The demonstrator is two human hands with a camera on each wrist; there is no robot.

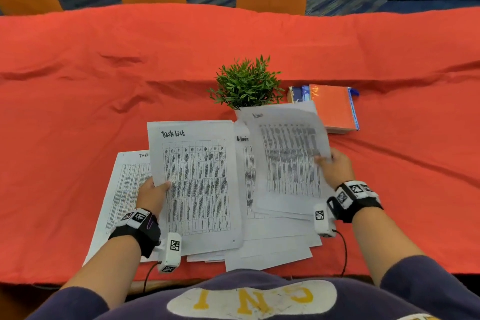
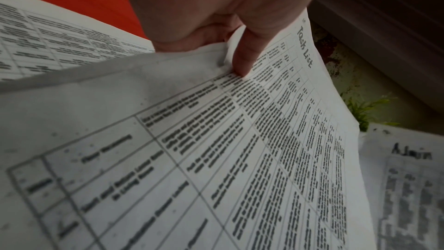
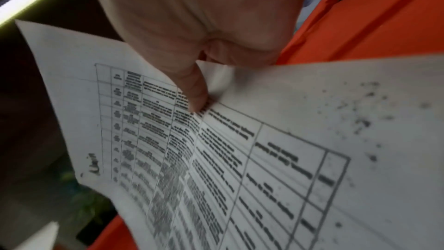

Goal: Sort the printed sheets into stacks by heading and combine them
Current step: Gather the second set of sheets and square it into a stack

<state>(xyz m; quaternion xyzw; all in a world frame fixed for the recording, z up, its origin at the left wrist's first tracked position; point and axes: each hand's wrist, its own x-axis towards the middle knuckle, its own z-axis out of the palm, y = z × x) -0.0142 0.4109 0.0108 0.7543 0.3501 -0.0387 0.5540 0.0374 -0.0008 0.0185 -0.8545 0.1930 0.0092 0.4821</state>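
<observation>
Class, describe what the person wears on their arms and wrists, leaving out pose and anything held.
Both forearms are bare below pushed-up navy sleeves. Each wrist carries a black strap with black-and-white square code tags and a white camera block, also tagged, trailing a thin black cable.

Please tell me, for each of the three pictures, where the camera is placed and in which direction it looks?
Head: worn on the head, looks down at the red table, both hands, forearms, chest.
Left wrist: looks along the left hand pinching the Task List sheet.
Right wrist: looks along the right hand pinching a blurred-heading sheet.
Shared: the Task List sheet and plant also show in the left wrist view.
</observation>
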